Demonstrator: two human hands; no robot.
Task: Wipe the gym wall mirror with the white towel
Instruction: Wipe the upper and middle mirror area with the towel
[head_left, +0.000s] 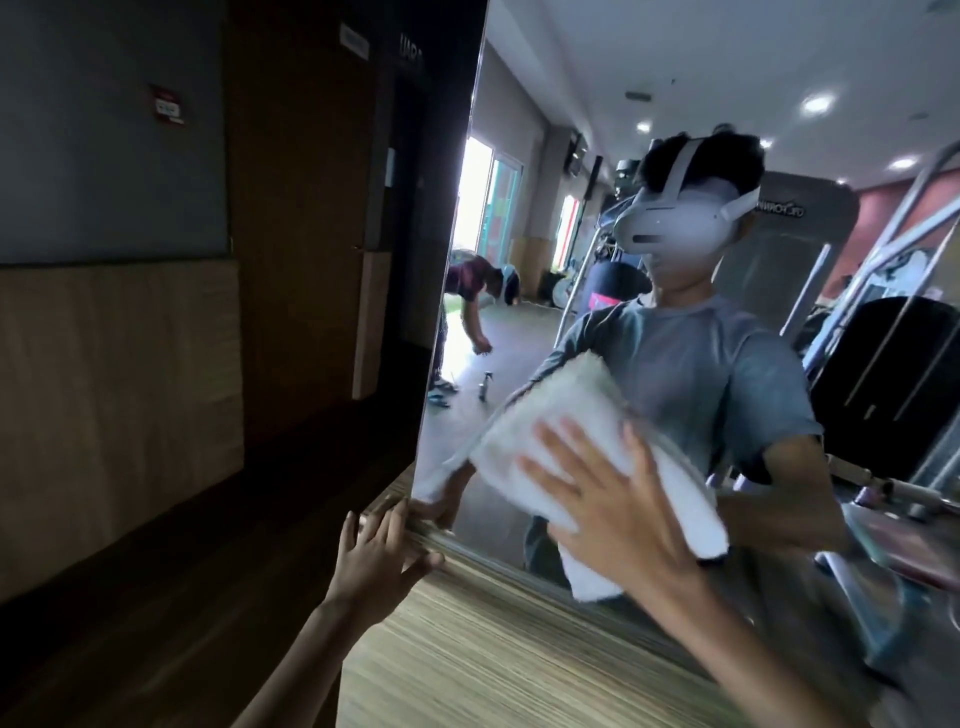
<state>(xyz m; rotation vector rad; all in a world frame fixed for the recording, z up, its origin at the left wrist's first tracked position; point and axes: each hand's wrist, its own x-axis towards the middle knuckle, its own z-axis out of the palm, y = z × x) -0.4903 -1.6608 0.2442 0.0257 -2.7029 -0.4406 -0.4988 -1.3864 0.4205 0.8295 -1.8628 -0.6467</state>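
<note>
Currently your right hand (613, 514) presses the white towel (582, 447) flat on the low mirror (519, 208), palm open, no grip; left hand (382, 551), fingers spread, braces the corner. Risk: unpinched towel slips off; left fingertips smudge glass.

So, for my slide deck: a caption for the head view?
Right hand presses white towel on mirror; left hand rests at its corner.

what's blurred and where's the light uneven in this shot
Head view: the right hand and white towel are smeared by motion; the left hand at the mirror corner is sharper; the wall left of the mirror is dim, while reflected windows and ceiling lights glare; straight edges bow from the wide lens.
</note>
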